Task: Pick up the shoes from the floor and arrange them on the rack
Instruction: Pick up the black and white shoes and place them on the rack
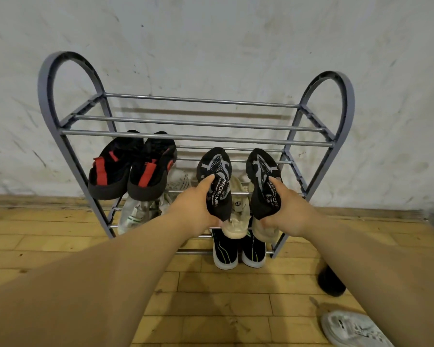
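A grey tiered shoe rack (pixel 193 137) stands against the wall. My left hand (pixel 196 206) grips the heel of a black knit shoe with grey pattern (pixel 214 169), and my right hand (pixel 290 209) grips the heel of its matching shoe (pixel 261 171). Both shoes point toward the wall over the right side of the second tier. A black and red pair (pixel 130 166) rests on the left of that tier. Beige shoes (pixel 236 221) and white shoes (pixel 133 214) sit on a lower tier. A black pair with green stripes (pixel 238 249) sits at the bottom.
A white sneaker (pixel 351 329) lies on the wooden floor at the lower right, with a dark shoe (pixel 331 281) just beyond it. The rack's top tier (pixel 186 121) holds nothing. A scuffed white wall (pixel 211 46) is behind the rack.
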Demonstrator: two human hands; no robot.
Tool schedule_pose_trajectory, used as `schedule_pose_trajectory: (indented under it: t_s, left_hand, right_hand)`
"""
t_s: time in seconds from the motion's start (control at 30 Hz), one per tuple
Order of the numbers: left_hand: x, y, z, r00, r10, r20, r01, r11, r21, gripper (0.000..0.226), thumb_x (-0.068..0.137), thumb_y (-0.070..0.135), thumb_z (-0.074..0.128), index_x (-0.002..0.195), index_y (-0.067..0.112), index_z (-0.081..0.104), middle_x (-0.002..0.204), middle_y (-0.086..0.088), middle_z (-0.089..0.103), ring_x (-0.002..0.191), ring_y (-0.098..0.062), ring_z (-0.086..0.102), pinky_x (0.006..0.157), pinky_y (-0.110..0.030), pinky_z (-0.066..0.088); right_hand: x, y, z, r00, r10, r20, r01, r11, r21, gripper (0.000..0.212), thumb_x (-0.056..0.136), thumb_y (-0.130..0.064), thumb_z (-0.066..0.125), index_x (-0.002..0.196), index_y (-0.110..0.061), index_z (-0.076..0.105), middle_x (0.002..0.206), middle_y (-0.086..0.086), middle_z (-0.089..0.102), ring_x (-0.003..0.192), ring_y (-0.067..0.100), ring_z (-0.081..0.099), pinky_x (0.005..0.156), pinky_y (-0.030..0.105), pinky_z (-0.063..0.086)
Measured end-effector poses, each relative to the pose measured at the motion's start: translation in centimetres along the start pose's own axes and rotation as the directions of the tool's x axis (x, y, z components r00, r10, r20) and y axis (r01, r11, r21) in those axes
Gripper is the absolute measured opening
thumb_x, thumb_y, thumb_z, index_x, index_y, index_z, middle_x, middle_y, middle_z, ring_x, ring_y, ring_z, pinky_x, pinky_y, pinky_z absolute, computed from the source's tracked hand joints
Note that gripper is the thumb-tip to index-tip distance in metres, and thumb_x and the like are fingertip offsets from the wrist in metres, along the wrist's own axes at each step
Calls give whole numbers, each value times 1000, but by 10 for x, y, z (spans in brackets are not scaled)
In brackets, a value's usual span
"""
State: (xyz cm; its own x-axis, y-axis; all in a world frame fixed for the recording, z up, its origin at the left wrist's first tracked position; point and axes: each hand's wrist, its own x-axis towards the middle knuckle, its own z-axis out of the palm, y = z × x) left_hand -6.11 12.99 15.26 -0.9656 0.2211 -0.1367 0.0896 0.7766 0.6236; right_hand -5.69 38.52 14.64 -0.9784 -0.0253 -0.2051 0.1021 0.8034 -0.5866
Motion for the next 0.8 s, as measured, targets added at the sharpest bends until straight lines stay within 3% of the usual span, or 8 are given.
schedule_pose_trajectory:
  t_s: [0.13, 0.3, 0.43, 0.5, 0.67, 0.73, 0.8]
  left_hand:
    - [2, 4, 6, 998, 32, -48, -33, 999, -35, 103, 78, 23, 87, 160, 32, 25, 151, 2, 51, 137, -22, 49, 113, -40, 43]
    - [14, 16, 18, 988, 87, -128, -96, 993, -64, 80, 83, 22, 82, 153, 27, 43, 147, 1, 52, 135, -21, 49, 115, -37, 40]
    - [25, 26, 30, 985, 85, -152, -106, 985, -136, 60, 87, 19, 78, 143, 27, 56, 131, 4, 63, 121, -18, 59, 95, -23, 41]
    - [30, 28, 35, 986, 68, -151, -91, 983, -156, 63, 88, 18, 77, 146, 25, 52, 132, 4, 63, 122, -18, 59, 93, -20, 39]
    - [39, 29, 42, 987, 18, -158, -47, 982, -181, 90, 87, 22, 79, 159, 32, 27, 143, 3, 59, 130, -19, 56, 105, -29, 42]
    - [41, 28, 44, 982, 8, -187, -43, 982, -185, 98, 82, 27, 83, 157, 38, 21, 142, 4, 60, 129, -21, 57, 108, -39, 47]
    - [41, 28, 45, 969, 14, -245, -60, 981, -183, 99, 75, 33, 87, 150, 40, 24, 141, 3, 57, 127, -23, 57, 104, -48, 50]
  right_hand:
    - [-1, 4, 3, 995, -41, -94, 41, 999, -6, 119, 70, -42, 89, 163, -38, 14, 154, 4, 46, 136, 27, 50, 111, 42, 46]
    - [7, 7, 2, 986, -62, -156, 74, 995, 66, 113, 69, -41, 87, 161, -39, 21, 151, 0, 48, 134, 25, 53, 110, 46, 48]
    - [12, 9, -1, 981, -50, -185, 65, 995, 74, 109, 73, -33, 89, 161, -37, 24, 154, -3, 46, 136, 22, 51, 113, 41, 44]
    - [10, 9, -3, 973, -44, -228, 63, 995, 79, 105, 75, -31, 88, 160, -35, 27, 148, -7, 52, 130, 19, 55, 107, 34, 46]
    - [4, 11, -4, 940, -38, -339, 55, 998, 41, 88, 76, -28, 87, 151, -29, 41, 125, -10, 62, 115, 18, 61, 84, 23, 45]
    - [3, 11, -3, 927, -16, -375, 37, 998, 49, 83, 74, -29, 89, 143, -23, 44, 116, -9, 57, 106, 17, 58, 73, 18, 42]
    - [3, 12, -2, 914, 3, -405, 7, 1000, 23, 84, 71, -33, 90, 139, -21, 43, 122, -3, 52, 105, 16, 52, 77, 22, 43]
